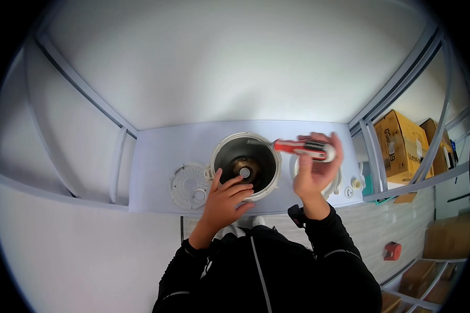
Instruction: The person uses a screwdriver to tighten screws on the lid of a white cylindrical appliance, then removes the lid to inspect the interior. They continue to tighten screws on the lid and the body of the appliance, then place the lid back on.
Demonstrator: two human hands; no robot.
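An open, round appliance body that looks like a rice cooker [225, 156] stands on the white table, with a pale rim and dark inner walls. A brownish base with a round grey centre piece [245, 172] shows at its bottom. My left hand [227, 201] rests across the near left rim, fingers stretched out over the opening. To the right, my right hand [316, 176] holds a screwdriver [304, 148] by its red, black and white handle. The screwdriver lies almost level, its shaft pointing left over the cooker's far right rim; motion blurs it slightly.
Left of the cooker lies a round, whitish, ribbed cover [185, 183]. A white round part [336, 189] sits partly hidden beneath my right hand. Small pale parts [355, 183] lie near the table's right end. Metal frame posts [368, 143] flank the table; cardboard boxes [399, 146] stand beyond.
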